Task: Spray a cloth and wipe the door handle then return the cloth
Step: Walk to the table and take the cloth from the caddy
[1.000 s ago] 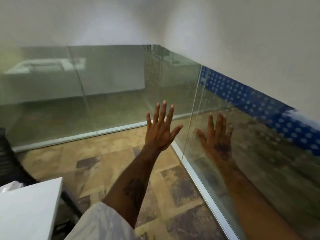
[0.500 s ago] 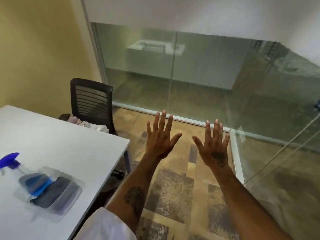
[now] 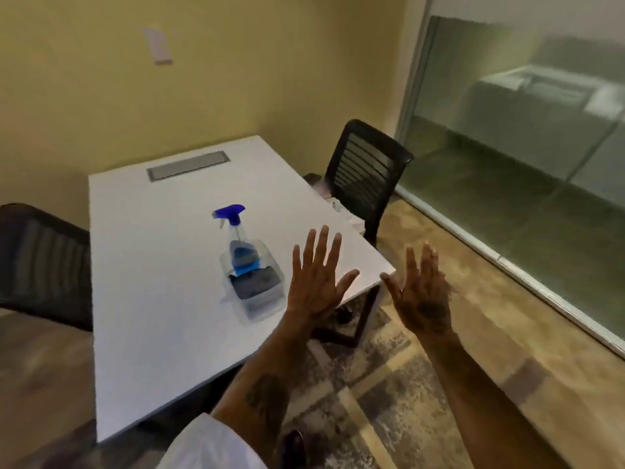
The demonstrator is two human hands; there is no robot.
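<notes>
A clear spray bottle (image 3: 236, 242) with a blue trigger head stands in a clear plastic tray (image 3: 262, 308) on the white table (image 3: 162, 282). A dark grey cloth (image 3: 257, 282) lies folded in the same tray, in front of the bottle. My left hand (image 3: 318, 279) hovers flat with fingers spread, just right of the tray, over the table's near right edge. My right hand (image 3: 419, 296) is also flat with fingers apart, held above the floor beyond the table corner. Both hands hold nothing. No door handle is in view.
A black mesh chair (image 3: 367, 174) stands at the table's far right side, another black chair (image 3: 44, 265) at the left. A glass partition (image 3: 524, 147) runs along the right. Yellow wall (image 3: 236, 62) behind the table. Patterned floor (image 3: 389, 401) below my arms.
My view has swung left, from the glass partition corner to the table with the tray. Both hands stay raised and spread, now close to the tray.
</notes>
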